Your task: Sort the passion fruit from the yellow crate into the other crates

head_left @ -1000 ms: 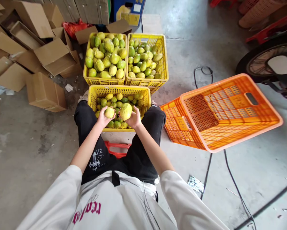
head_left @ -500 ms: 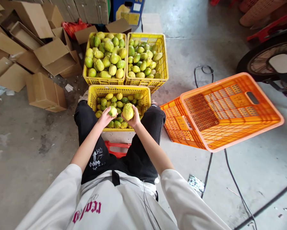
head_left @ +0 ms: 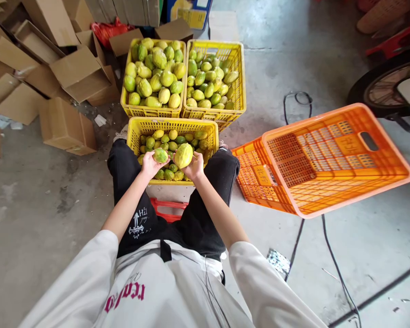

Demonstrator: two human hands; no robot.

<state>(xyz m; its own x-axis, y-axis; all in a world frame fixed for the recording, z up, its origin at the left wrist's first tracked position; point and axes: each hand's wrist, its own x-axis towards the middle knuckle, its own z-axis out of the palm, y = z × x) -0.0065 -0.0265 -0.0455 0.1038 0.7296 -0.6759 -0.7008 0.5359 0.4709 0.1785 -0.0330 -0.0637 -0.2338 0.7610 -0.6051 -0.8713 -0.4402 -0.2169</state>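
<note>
My left hand (head_left: 150, 166) is closed round a small green-yellow lemon (head_left: 160, 155). In my right hand (head_left: 195, 167) rests a larger, bumpy yellow lemon (head_left: 183, 156), with the fingers curled under it. Both fruits are held side by side above the near yellow crate (head_left: 173, 122), which stands between my knees. Inside that crate lie several green and yellow lemons (head_left: 172, 146), partly hidden by my hands. Just beyond it, the back left crate (head_left: 150, 111) is heaped with lemons, and the back right crate (head_left: 237, 109) holds more, lower down.
An orange crate (head_left: 323, 212) lies tipped to my right, with black cables (head_left: 333, 255) on the floor near it. Cardboard boxes (head_left: 68, 127) are piled at the left. A wheel (head_left: 379, 86) stands at the far right, and a red stool (head_left: 167, 209) shows between my legs.
The view has shifted slightly. Both lemons are still in my hands; the left one has turned to show more of its side, and the right hand has tilted a little outward.
</note>
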